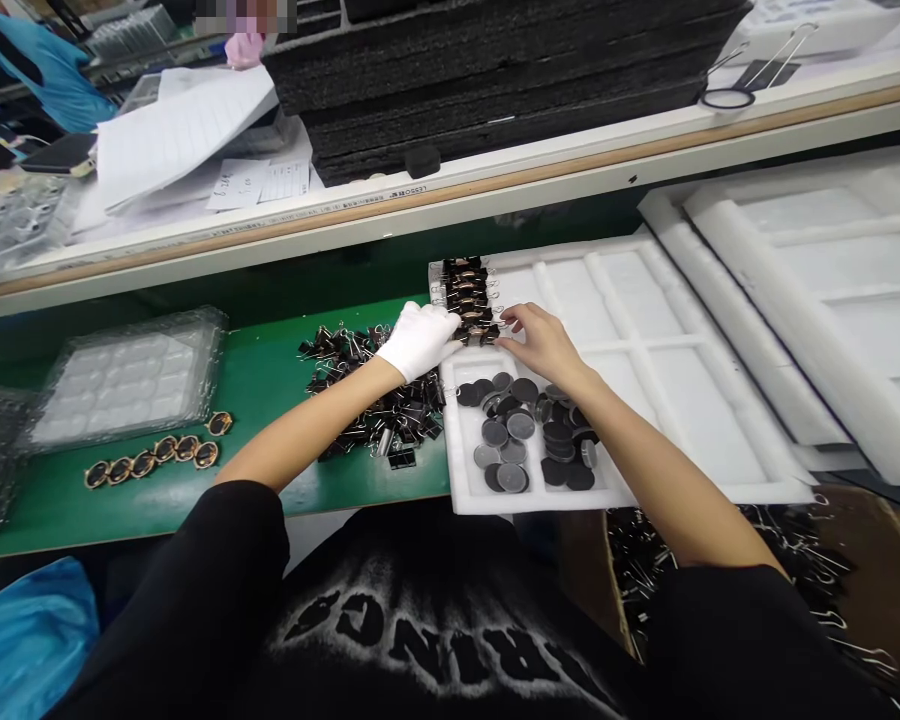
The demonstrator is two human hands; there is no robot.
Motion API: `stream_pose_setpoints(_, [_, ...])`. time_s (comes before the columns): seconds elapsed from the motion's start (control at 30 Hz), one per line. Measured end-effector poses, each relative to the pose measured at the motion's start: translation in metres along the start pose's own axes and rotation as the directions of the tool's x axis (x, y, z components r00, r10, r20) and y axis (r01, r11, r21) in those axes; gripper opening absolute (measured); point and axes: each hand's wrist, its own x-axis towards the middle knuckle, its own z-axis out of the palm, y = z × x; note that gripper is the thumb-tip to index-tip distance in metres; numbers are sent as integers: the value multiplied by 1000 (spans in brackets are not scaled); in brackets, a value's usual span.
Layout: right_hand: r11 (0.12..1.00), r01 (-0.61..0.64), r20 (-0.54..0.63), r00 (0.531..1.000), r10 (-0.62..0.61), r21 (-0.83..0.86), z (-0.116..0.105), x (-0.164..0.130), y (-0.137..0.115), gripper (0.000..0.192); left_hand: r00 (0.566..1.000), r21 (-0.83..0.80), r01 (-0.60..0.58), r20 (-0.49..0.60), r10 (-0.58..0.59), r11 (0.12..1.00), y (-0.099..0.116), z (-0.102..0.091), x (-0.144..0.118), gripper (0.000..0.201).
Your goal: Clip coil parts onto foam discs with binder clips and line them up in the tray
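Several black binder clips, clamped on thin round pieces with a gold-brown edge, stand in a column in the upper left compartment of a white foam tray. My left hand, in a white glove, is closed at the left side of the nearest clip in that column. On the clip's right side, my bare right hand pinches its wire handle between thumb and fingers. Dark round discs lie loose in the tray's near compartments. A heap of loose binder clips spreads left of the tray, partly behind my left forearm.
Round gold-rimmed pieces lie in a row on the green table, near clear plastic trays. More foam trays lean at right. A box of clips sits below. Black foam sheets and papers occupy the shelf.
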Motion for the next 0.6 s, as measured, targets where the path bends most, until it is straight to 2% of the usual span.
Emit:
stream_pose_setpoints(0.13, [999,-28,-25,999,27,-42,-3,-2,-4,34,1000,-15,0,5,0,1000,-4,-3,0,34])
stream_pose_setpoints(0.23, [998,-35,0,999,35,-51,-18,-13,-6,36,1000,-30,8,-9,-8,1000,-11,-6,-7,36])
stream_pose_setpoints(0.33, [998,-16,164,986,26,-63,-37,-32,-7,34,997,-35,78,2,-78,996,-20,-7,-16,43])
stream_pose_setpoints(0.43, [996,-19,334,941,49,-91,-48,-50,-9,40,991,-55,119,69,-116,991,-25,-4,-19,49])
stream_pose_setpoints(0.6, [992,-36,419,904,84,-121,-46,-66,-17,47,988,-103,92,132,-78,990,-26,1,-9,44])
